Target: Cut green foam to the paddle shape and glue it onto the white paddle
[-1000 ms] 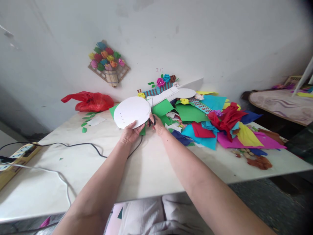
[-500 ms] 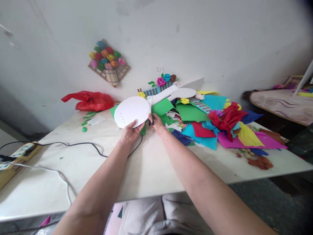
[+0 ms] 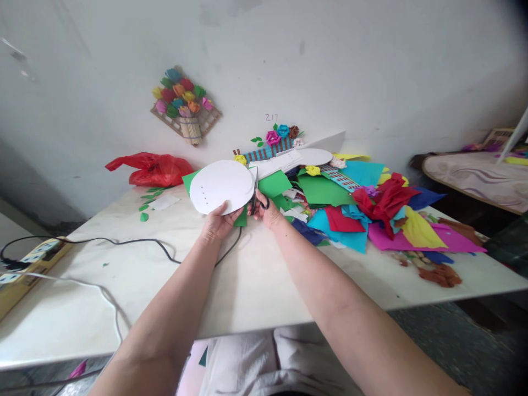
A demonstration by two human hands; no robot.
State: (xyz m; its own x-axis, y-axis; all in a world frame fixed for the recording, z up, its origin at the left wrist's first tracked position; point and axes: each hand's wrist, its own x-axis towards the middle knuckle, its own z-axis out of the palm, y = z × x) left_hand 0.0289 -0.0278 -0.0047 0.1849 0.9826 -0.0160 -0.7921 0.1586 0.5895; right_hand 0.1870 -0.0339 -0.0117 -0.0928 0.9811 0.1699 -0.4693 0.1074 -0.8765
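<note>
My left hand (image 3: 217, 223) pinches the lower edge of a white paper oval (image 3: 223, 186) and holds it up over the table. A row of small dots marks the oval's left side. My right hand (image 3: 268, 212) grips black-handled scissors (image 3: 259, 199), whose blades point up along the oval's right edge. A green sheet (image 3: 241, 217) shows behind and under the oval.
A heap of coloured paper (image 3: 371, 212) and paper flowers covers the table's right half. A red plastic bag (image 3: 150, 169) lies at the back left. Black and white cables (image 3: 124, 243) cross the white table (image 3: 256, 286) from a power strip (image 3: 25, 264). A flower craft (image 3: 185, 104) hangs on the wall.
The white oval has turned a little in my left hand, its dots now nearer the middle. The scissors stay at its right edge, and my right hand has shifted slightly.
</note>
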